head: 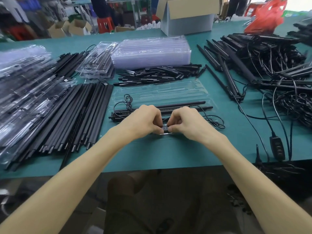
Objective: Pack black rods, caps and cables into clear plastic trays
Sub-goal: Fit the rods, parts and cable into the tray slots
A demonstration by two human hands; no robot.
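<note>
An open clear plastic tray (162, 92) lies on the green table in front of me. Black rods (185, 105) lie in its near half, with a thin black cable (127, 100) coiled at their left end and more cable (216, 121) looping at the right. My left hand (143, 119) and my right hand (184, 122) meet at the tray's near edge. Both pinch a small black inline controller (165, 128) between fingertips and thumbs. Most of the controller is hidden by my fingers.
Loose black rods (81, 115) and filled trays (23, 85) lie at the left. A stack of empty trays (152, 51) and short black caps (157, 75) sit behind. Tangled rods and cables (276, 68) fill the right. A cardboard box (187, 16) stands at the back.
</note>
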